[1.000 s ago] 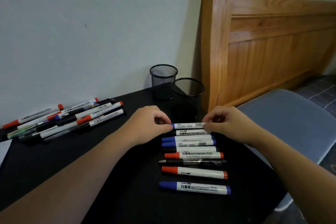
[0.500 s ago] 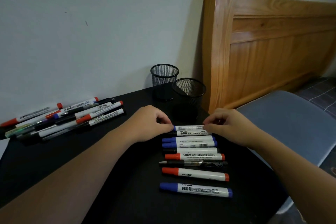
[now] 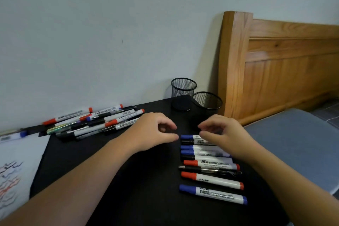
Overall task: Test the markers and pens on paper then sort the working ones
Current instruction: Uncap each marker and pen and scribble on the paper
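- Both your hands have let go of the blue-capped white whiteboard marker [image 3: 190,136].
- Your left hand [image 3: 152,131] and right hand [image 3: 222,135] hover, fingers loosely curled, empty.
- That marker lies between your fingertips, topping the row.

Your left hand [image 3: 154,131] and right hand [image 3: 222,135] hover over the black tabletop [image 3: 146,189], fingers loosely curled, holding nothing. Just below them, a neat row of markers [image 3: 209,165] lies side by side; the top blue-capped marker [image 3: 189,137] sits between your fingertips. A loose pile of pens [image 3: 95,121] lies far left. Scribbled paper [image 3: 16,174] at left edge. Two mesh cups [image 3: 194,97] stand behind, touching.
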